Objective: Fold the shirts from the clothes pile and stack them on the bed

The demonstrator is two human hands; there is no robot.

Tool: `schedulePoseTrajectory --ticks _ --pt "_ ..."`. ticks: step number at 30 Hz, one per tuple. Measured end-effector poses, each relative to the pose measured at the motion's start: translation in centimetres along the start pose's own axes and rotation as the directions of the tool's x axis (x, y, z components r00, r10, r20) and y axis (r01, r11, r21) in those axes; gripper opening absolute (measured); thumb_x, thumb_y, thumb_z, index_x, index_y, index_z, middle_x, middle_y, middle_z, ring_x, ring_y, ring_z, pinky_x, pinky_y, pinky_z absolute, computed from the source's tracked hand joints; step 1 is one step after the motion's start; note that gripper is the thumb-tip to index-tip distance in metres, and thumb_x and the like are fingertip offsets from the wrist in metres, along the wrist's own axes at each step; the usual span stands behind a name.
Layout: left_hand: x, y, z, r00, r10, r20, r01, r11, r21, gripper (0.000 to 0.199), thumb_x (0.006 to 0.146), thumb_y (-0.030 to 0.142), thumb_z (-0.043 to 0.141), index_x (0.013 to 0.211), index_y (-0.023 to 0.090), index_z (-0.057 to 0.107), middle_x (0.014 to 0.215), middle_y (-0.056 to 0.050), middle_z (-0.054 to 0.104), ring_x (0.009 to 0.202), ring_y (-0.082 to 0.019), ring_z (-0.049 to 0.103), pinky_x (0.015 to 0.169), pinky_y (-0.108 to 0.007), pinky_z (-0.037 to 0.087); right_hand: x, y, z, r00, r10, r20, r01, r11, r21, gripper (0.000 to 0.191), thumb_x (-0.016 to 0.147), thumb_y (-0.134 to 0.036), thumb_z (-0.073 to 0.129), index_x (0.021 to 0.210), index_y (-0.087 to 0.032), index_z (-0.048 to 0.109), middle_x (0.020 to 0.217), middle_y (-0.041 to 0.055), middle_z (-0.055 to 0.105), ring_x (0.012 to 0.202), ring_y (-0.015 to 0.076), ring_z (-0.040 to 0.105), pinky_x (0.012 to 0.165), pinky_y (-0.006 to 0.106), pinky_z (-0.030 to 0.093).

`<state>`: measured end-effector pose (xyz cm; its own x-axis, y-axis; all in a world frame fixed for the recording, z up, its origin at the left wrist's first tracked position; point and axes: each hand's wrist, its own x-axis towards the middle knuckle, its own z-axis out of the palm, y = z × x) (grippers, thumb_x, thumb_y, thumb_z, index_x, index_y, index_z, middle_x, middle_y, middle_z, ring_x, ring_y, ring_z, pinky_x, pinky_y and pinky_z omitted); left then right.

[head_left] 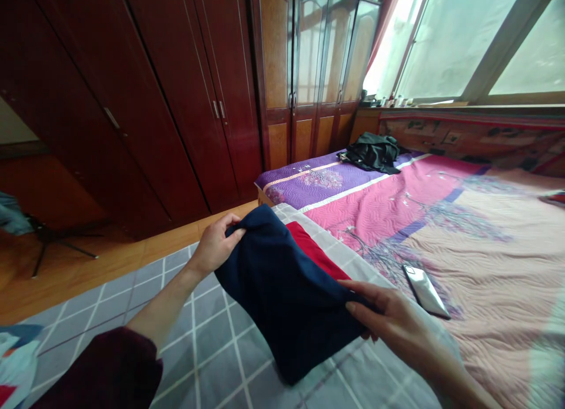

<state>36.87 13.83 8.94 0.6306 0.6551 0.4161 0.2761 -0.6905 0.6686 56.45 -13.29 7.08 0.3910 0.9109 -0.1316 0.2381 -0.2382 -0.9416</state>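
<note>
A dark navy cloth, perhaps a garment, is stretched between my two hands above a grey checked cover. My left hand pinches its upper left corner between thumb and fingers. At the right end, my right hand grips the edge, thumb on top and the other fingers partly hidden beneath. A red cloth shows behind the navy one; most of it is hidden, and I cannot tell whether the two touch.
The grey checked cover spreads beneath my hands. Beyond it is a bed with a patterned quilt, bearing a phone and a black garment. Dark red wardrobes line the back. A black tripod stands at left.
</note>
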Motion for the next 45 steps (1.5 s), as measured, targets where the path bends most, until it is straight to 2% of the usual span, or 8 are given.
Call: schedulePoseTrajectory --ticks 6,12,22,30,34,38,42,45 --pt "6.8 -2.8 7.3 0.993 -0.065 0.099 0.049 0.987 0.153 0.012 0.078 0.024 0.055 0.088 0.018 0.06 0.092 -0.002 0.068 0.088 -0.018 0.061 0.078 -0.027 0.045 5.9 5.7 -2.8 0.993 0.104 -0.062 -0.094 0.985 0.143 0.062 0.064 -0.046 0.066 0.112 -0.007 0.063 0.054 0.0001 0.059 0.042 0.0106 0.052 0.038 0.02 0.038" --pt "8.4 -7.6 14.1 0.966 -0.154 0.208 0.096 0.96 0.263 0.01 0.071 0.017 0.06 0.08 0.019 0.062 0.079 -0.003 0.066 0.082 -0.022 0.062 0.073 -0.029 0.045 8.5 11.6 -2.6 0.962 0.248 -0.115 -0.218 0.95 0.222 0.061 0.065 -0.046 0.063 0.113 -0.009 0.061 0.049 -0.0009 0.059 0.038 0.0117 0.053 0.034 0.019 0.036" --pt "8.2 -10.4 12.2 0.918 -0.182 0.351 0.081 0.955 0.285 0.027 0.073 0.041 0.062 0.089 0.019 0.063 0.079 0.0 0.064 0.077 -0.019 0.06 0.066 -0.025 0.044 8.3 11.1 -2.4 0.971 0.203 -0.126 -0.187 0.974 0.129 0.053 0.066 -0.048 0.06 0.105 -0.012 0.065 0.055 0.0 0.063 0.038 0.0126 0.054 0.036 0.022 0.039" --pt "8.2 -9.6 9.3 0.915 -0.24 0.326 0.079 0.895 0.438 0.008 0.072 0.027 0.064 0.074 0.019 0.063 0.074 -0.003 0.065 0.078 -0.022 0.061 0.068 -0.027 0.044 8.4 11.4 -2.4 0.975 0.175 -0.136 -0.162 0.982 0.1 0.053 0.068 -0.045 0.058 0.107 -0.01 0.063 0.057 -0.0001 0.063 0.038 0.0129 0.053 0.038 0.023 0.039" --pt "6.8 -5.7 11.6 0.961 -0.147 0.236 0.019 0.88 0.474 0.022 0.089 0.032 0.046 0.095 0.018 0.062 0.101 -0.011 0.064 0.101 -0.026 0.058 0.088 -0.037 0.041 8.4 11.5 -2.4 0.977 0.158 -0.141 -0.15 0.986 0.068 0.053 0.069 -0.045 0.058 0.109 -0.01 0.064 0.057 0.0006 0.063 0.039 0.0136 0.053 0.038 0.024 0.038" --pt "4.3 -2.3 16.5 0.934 -0.034 0.356 -0.125 0.902 0.412 0.054 0.088 0.058 0.042 0.124 0.02 0.053 0.132 -0.012 0.052 0.124 -0.029 0.044 0.104 -0.042 0.031 8.4 11.4 -2.4 0.977 0.157 -0.147 -0.154 0.988 0.034 0.053 0.07 -0.046 0.057 0.108 -0.01 0.065 0.053 0.0001 0.06 0.039 0.0137 0.053 0.038 0.024 0.037" --pt "2.8 -2.1 20.1 0.877 -0.072 0.475 -0.158 0.89 0.427 0.083 0.087 0.067 0.029 0.147 0.011 0.019 0.154 -0.019 0.015 0.142 -0.033 0.006 0.112 -0.055 0.005 8.3 11.4 -2.5 0.978 0.155 -0.141 -0.155 0.988 0.017 0.056 0.07 -0.048 0.057 0.11 -0.01 0.065 0.052 0.0003 0.059 0.04 0.0143 0.053 0.039 0.024 0.037" --pt "2.7 -2.7 20.5 0.874 -0.084 0.478 -0.149 0.891 0.43 0.085 0.087 0.07 0.023 0.149 0.013 0.012 0.155 -0.016 0.008 0.142 -0.031 -0.002 0.112 -0.056 -0.002 8.5 11.7 -2.7 0.977 0.164 -0.139 -0.165 0.986 0.0 0.057 0.069 -0.051 0.057 0.11 -0.012 0.066 0.048 -0.0002 0.057 0.041 0.0166 0.054 0.039 0.025 0.038"
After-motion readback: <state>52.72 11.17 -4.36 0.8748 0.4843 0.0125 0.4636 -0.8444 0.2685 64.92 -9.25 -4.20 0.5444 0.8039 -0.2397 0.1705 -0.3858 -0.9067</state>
